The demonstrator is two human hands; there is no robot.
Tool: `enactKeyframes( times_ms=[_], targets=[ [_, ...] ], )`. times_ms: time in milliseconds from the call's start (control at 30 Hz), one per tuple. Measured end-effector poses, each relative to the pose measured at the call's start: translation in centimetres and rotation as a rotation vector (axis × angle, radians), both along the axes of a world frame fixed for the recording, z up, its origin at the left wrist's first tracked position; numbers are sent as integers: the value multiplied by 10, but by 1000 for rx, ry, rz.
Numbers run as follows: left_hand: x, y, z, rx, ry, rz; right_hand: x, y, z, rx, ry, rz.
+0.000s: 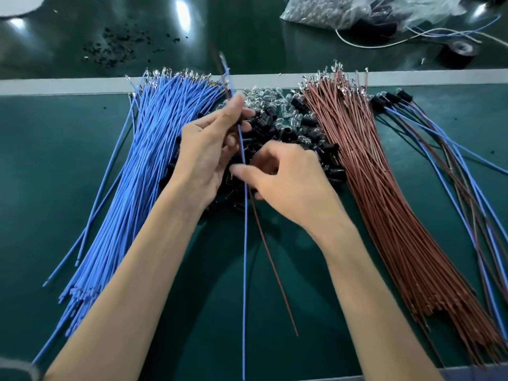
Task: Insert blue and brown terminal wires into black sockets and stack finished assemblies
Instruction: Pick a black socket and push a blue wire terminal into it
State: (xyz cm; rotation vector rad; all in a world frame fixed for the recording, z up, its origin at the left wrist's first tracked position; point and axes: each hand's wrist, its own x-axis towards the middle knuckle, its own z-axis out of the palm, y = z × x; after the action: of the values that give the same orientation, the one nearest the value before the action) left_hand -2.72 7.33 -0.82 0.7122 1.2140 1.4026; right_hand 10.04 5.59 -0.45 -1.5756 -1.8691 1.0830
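My left hand (211, 149) pinches a single blue wire (244, 257) and a single brown wire (272, 268) together; their terminal ends stick up beyond my fingers and their tails hang toward me. Just to the right, my right hand (283, 177) reaches with curled fingers into the pile of black sockets (299, 133); whether it holds a socket is hidden. A thick bundle of blue wires (154, 149) lies on the left and a bundle of brown wires (384, 188) on the right. Several finished assemblies (450, 160) lie at the far right.
Small clear glass bulbs (264, 97) are mixed in behind the sockets. Past the pale table edge strip (68, 85) sit a plastic bag of parts (357, 9), a black tape roll (457, 53), loose wires and black debris (115, 48).
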Motion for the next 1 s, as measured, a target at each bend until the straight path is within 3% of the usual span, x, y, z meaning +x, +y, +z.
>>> enactKeyframes(
  times_ms=[100, 267, 500, 800, 1000],
  targets=[
    [6, -4, 0, 20, 109, -108, -2, 2, -1, 31, -23, -1],
    [-2, 1, 0, 39, 27, 38, 5, -3, -3, -191, -102, 268],
    [2, 1, -1, 57, 105, 86, 0, -5, -7, -241, -26, 263],
    [-12, 3, 8, 132, -119, 206, 0, -10, -4, -261, 102, 237],
    [-19, 8, 10, 116, -241, 314, 3, -6, 0, -242, 70, 260]
  ],
)
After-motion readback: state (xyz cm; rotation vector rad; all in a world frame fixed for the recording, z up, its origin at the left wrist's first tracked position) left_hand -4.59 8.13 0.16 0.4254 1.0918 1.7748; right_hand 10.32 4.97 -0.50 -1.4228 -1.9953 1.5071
